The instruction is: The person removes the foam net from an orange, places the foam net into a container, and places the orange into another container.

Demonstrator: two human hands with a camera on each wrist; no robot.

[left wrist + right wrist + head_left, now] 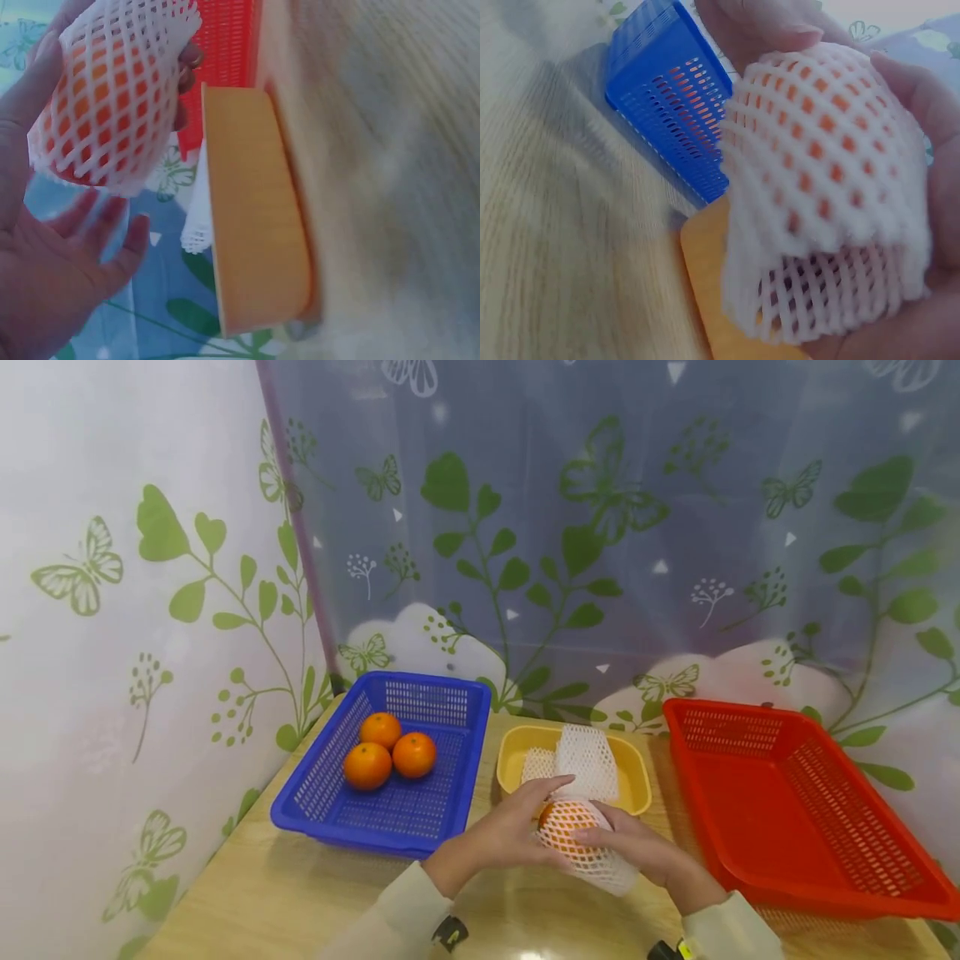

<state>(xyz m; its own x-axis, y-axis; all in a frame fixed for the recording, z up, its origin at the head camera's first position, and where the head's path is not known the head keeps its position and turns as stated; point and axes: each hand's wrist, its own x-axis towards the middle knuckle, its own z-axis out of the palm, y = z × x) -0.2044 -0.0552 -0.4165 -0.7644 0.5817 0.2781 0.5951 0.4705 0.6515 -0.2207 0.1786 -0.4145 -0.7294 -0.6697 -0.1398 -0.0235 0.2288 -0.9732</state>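
An orange (558, 827) sits inside a white foam net sleeve (581, 843), in front of the yellow basin. My right hand (652, 847) grips the sleeved orange from the right, thumb across the net. On the other side is my left hand (502, 831), its thumb against the net and its other fingers spread, apart from the fruit in the left wrist view. In the right wrist view the sleeve's loose end (825, 292) gapes beyond the orange. More foam net sleeves (587, 764) lie in the yellow basin (637, 777).
A blue basket (442, 810) with three oranges (367, 766) stands at the left on the wooden table (300, 893). At the right is a red basket (757, 793). A patterned curtain (495, 568) hangs behind the table and along its left side.
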